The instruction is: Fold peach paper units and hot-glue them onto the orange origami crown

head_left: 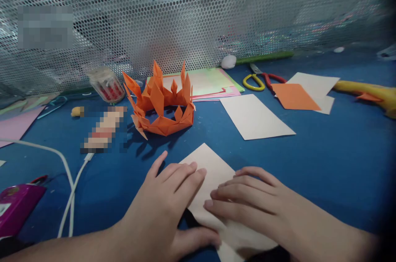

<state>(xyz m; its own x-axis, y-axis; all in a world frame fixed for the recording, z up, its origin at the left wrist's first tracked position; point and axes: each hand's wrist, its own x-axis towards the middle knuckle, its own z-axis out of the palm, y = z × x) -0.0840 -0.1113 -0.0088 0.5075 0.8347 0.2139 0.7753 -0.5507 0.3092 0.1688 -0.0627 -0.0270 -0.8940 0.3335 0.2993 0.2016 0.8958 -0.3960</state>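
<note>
A cream sheet of paper (206,159) lies on the blue table in front of me, one corner pointing away. Its near part bends up a little, with a dark gap under the left edge. My left hand (168,202) rests on its left side, fingers stretched out and the little finger apart, while the thumb touches the near part. From the right, my right hand (262,204) lies across the sheet with its fingers outstretched and close together. Both palms partly hide the paper. Just beyond stands an orange folded-paper crown (163,126) with pointed tips.
Another cream sheet (256,117) and an orange sheet (295,97) lie to the right, near scissors (254,82). Coloured papers (210,80) are stacked behind the crown. A jar (107,84), a white cable (66,167) and a purple box (23,204) are at left. Perforated metal (185,14) backs the table.
</note>
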